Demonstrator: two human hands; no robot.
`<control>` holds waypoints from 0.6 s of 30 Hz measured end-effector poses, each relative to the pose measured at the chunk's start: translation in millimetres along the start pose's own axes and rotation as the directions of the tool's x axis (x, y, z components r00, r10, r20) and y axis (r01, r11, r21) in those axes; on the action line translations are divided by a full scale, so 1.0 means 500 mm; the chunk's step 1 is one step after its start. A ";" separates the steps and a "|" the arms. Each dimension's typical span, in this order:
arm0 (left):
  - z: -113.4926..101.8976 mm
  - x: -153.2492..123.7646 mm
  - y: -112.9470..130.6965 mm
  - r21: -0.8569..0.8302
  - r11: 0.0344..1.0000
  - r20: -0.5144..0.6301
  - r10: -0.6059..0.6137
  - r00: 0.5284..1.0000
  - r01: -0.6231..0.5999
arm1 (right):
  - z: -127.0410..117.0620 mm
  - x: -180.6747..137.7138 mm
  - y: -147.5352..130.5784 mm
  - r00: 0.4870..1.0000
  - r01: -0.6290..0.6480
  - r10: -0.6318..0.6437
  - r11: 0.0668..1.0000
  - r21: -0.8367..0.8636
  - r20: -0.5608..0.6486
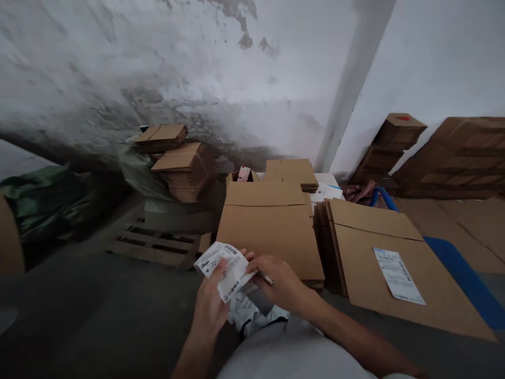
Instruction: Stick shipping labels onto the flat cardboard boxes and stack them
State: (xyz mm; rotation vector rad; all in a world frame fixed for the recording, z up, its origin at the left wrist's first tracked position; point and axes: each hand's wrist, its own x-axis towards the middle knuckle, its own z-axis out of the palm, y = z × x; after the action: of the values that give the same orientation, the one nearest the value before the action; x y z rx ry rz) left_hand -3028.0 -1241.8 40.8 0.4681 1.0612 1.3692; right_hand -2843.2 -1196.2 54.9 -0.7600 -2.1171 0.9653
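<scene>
At 9 o'clock a green plastic sheet (43,202) lies bunched against the stained wall. At 10 o'clock a wooden pallet (155,243) rests on the floor, with two bundles of flattened cartons (179,160) behind it.

At 7 o'clock the left hand (211,308) is closed on a white printed label sheet (224,268), thumb across its face near the barcode. The sheet is held in the air, low in the centre of the view, just in front of the stack of flat cartons (272,231) at 12 o'clock. At 6 o'clock the right hand (282,287) pinches the sheet's right edge between thumb and fingers. More white sheets (252,313) hang beneath both hands; how they are held cannot be told.

At 3 o'clock a folded carton (394,273) lies on the floor with a shipping label (398,276) already on its face. At 4 o'clock a blue mat (465,279) shows beside it. At 2 o'clock brown boxes (398,139) lean at the wall.

Hazards, as judged:
- The sheet is thin; opposed pulls from the two hands may tear or crease it.
- If it is adhesive, it may fold and stick to itself.
- The loose sheets underneath may slip to the floor, since the grip concentrates on the top sheet.
</scene>
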 end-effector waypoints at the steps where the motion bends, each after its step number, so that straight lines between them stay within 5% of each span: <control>1: -0.006 0.002 0.007 -0.097 0.995 -0.070 -0.027 0.997 0.020 | -0.001 0.008 -0.011 0.999 0.051 -0.051 0.999 -0.015 -0.004; 5: -0.028 0.005 0.040 -0.232 0.971 -0.242 -0.004 0.970 -0.054 | -0.036 0.050 -0.060 0.979 0.088 -0.089 0.996 -0.014 -0.186; 10: 0.007 -0.013 0.053 -0.297 0.951 -0.110 -0.125 0.986 0.088 | -0.010 0.075 -0.043 0.997 0.038 -0.038 0.999 -0.005 0.068; 15: 0.038 -0.020 0.027 -0.319 0.938 -0.042 -0.157 0.987 0.136 | 0.020 0.065 -0.035 0.960 0.268 -0.268 0.963 -0.011 -0.081; 18: 0.035 -0.017 0.027 -0.353 0.927 0.019 -0.127 0.992 0.125 | 0.007 0.060 -0.052 0.960 0.268 -0.268 0.963 -0.009 -0.081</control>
State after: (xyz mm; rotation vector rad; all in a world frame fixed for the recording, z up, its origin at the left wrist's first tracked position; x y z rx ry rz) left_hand -3019.6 -1241.8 63.1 0.1281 0.8086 1.4082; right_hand -2869.6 -1190.4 84.2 -0.4857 -2.0815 0.7771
